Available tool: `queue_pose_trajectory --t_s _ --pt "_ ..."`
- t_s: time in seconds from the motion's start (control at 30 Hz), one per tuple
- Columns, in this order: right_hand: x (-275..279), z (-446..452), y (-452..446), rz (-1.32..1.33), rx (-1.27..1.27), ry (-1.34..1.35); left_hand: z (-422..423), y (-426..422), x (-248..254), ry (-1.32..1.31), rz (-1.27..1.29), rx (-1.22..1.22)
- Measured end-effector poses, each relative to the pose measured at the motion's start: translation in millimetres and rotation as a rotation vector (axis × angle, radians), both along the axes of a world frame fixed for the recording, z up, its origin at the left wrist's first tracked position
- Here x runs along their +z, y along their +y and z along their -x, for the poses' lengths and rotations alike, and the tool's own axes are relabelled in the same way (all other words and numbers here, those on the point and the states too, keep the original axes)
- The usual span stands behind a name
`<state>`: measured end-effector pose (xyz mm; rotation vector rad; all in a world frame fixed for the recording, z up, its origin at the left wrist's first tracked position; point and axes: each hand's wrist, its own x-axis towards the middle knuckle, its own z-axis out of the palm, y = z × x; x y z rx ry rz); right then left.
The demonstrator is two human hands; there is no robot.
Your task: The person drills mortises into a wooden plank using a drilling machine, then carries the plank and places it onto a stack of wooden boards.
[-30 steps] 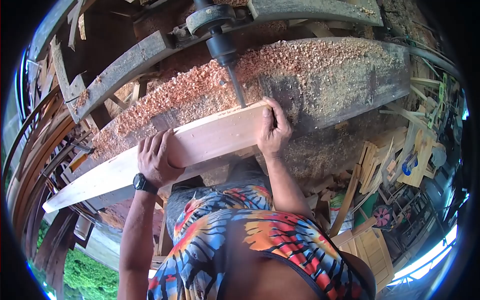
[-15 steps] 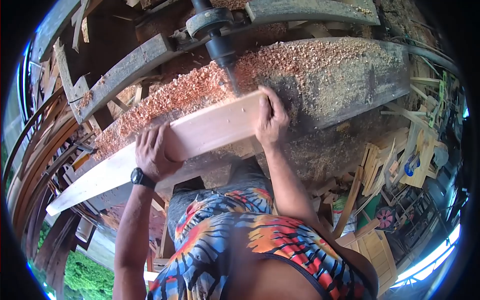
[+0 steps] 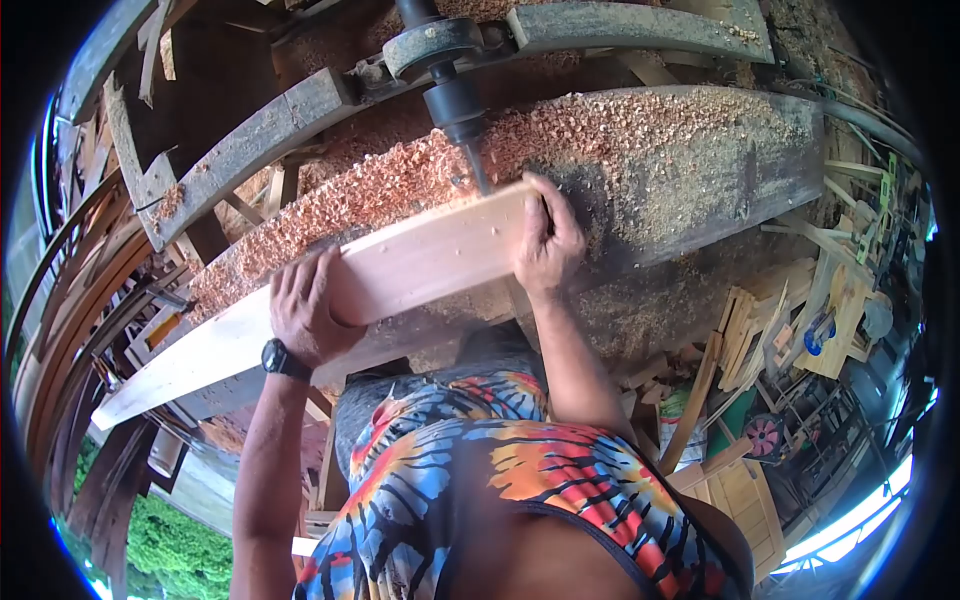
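Note:
A long pale wooden board (image 3: 425, 256) lies aslant over the workbench (image 3: 690, 190), its far edge toward a horizontal drill bit (image 3: 478, 168). The bit sits in a dark chuck (image 3: 455, 108), and its tip is close to the board's edge near the right end; I cannot tell how deep it reaches. My left hand (image 3: 310, 308), with a watch on the wrist, grips the board around its middle, fingers over the far side. At the right end, my right hand (image 3: 550, 240) is closed around the board's corner, thumb on its face.
Heaps of reddish and pale wood chips (image 3: 600, 130) cover the bench behind the board. A bearing housing (image 3: 432, 48) and curved timber beams (image 3: 255, 135) stand beyond. Offcuts (image 3: 745, 330) and a small fan (image 3: 764, 435) are at the right; curved wood strips (image 3: 85, 300) lean at the left.
The bit, chuck and bench sit slightly lower and farther right in view. My right hand and the board's right end have shifted slightly right; both hands keep their grip.

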<state>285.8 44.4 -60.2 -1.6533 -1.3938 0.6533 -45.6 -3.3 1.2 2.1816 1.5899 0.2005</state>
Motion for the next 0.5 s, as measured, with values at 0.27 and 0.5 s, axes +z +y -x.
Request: queue_pose_trajectory --t_s 0.27,0.5 --pt "2.1 0.5 9.1 0.015 0.001 0.010 -2.1 8.4 3.6 0.029 0.014 -0.001" --pt "6.3 -6.2 -30.3 0.070 -0.019 0.022 -3.4 -18.1 1.3 -0.009 0.052 -0.021"
